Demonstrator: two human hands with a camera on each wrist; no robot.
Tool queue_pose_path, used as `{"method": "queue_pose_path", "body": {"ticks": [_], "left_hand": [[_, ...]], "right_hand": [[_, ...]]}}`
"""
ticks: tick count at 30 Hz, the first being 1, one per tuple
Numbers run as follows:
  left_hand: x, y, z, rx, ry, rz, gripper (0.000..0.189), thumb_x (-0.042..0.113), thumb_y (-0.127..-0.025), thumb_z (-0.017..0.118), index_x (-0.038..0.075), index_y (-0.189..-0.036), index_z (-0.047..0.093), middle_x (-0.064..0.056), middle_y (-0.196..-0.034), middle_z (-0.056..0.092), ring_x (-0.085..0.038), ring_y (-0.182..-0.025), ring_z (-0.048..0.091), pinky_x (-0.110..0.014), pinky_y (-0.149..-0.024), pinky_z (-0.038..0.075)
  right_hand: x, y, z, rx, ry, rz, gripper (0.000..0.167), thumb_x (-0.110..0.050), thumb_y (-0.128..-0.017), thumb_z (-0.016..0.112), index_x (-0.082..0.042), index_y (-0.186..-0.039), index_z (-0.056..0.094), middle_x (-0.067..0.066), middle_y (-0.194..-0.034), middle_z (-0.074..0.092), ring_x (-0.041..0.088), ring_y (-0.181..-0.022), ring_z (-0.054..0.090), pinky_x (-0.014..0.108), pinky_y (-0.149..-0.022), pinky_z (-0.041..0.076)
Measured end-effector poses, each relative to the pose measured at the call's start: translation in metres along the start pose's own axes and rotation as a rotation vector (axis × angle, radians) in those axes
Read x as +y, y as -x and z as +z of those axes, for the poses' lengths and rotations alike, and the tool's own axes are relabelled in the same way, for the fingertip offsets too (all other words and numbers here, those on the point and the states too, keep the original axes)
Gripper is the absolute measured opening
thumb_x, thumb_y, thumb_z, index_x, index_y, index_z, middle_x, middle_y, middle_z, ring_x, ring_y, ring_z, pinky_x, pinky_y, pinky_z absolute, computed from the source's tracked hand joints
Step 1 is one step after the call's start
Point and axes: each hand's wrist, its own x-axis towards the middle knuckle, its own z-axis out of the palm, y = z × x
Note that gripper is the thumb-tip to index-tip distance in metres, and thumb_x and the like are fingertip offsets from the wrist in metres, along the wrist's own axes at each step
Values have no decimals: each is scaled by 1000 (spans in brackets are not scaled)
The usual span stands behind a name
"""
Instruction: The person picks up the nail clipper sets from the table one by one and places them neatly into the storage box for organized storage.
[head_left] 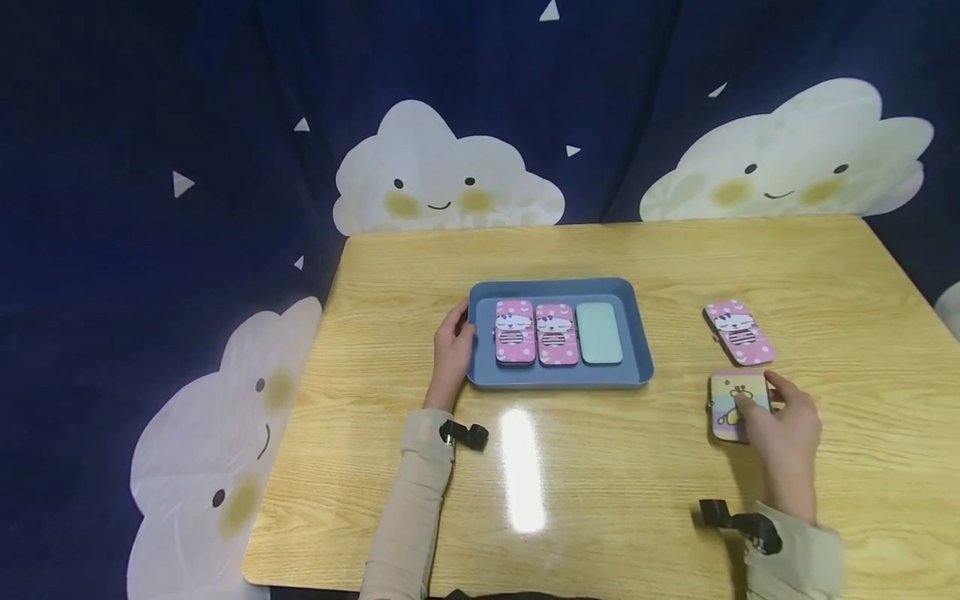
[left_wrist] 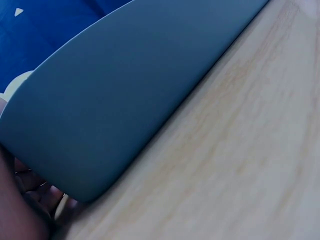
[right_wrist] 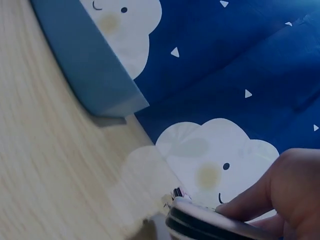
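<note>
At the blue tray's (head_left: 555,386) left end, my left hand (head_left: 452,346) holds the wall. Its curled fingers (left_wrist: 47,195) lie along the outside in the left wrist view. Inside the tray lie two pink cat-print cases (head_left: 514,332) (head_left: 557,334) and a plain mint-green case (head_left: 599,333), side by side. My right hand (head_left: 787,425) grips a small pastel giraffe-print case (head_left: 723,404), thumb on top and fingers at its right side. The right wrist view shows this case's edge (right_wrist: 200,225) as two layers, slightly above the table. Another pink cat-print case (head_left: 740,332) lies just beyond it.
The wooden table (head_left: 360,500) extends around the tray, its left edge left of my left arm. Behind it hangs a dark blue curtain (head_left: 600,83) with white clouds. Each wrist wears a black camera mount (head_left: 467,434) over a beige sleeve.
</note>
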Motion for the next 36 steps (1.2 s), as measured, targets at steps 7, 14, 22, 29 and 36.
{"method": "queue_pose_path", "body": {"ticks": [7, 14, 22, 29, 36], "left_hand": [[-1, 0, -1, 1, 2, 9, 48, 8, -96, 51, 8, -144, 52, -9, -147, 50, -24, -136, 44, -39, -112, 35], [-3, -1, 1, 2, 8, 9, 48, 7, -95, 51, 8, -144, 52, -9, -147, 50, -24, -136, 44, -39, -112, 35], [-6, -1, 0, -7, 26, 22, 49, 6, -95, 50, 5, -144, 51, -11, -146, 51, -23, -134, 45, -38, -112, 36], [-4, 0, 0, -11, 19, 17, 49, 6, -95, 49, 6, -144, 50, -9, -147, 50, -22, -133, 46, -38, -111, 37], [-3, -1, -1, -5, 5, 26, 49, 6, -95, 49, 4, -145, 49, -10, -147, 50, -24, -134, 45, -39, -112, 36]], "right_hand": [[-10, -6, 4, -31, -122, 31, 66, -19, -93, 64, -8, -152, 38, 17, -135, 47, 5, -85, 46, 12, -62, 44], [-24, -10, 9, -24, -197, 14, 64, -17, -92, 65, -9, -151, 42, 3, -120, 47, 2, -81, 49, 12, -61, 46], [-40, -9, 17, -14, -250, -15, 61, -17, -92, 66, -10, -149, 45, -2, -116, 46, 4, -86, 47, 10, -63, 45], [-51, -8, 28, 13, -337, -17, 59, -11, -90, 68, -9, -145, 50, -7, -112, 48, 3, -84, 51, 10, -65, 47], [-63, -5, 36, -14, -421, -50, 57, -9, -89, 68, -8, -144, 52, -6, -108, 51, 0, -76, 56, 11, -61, 49]]}}
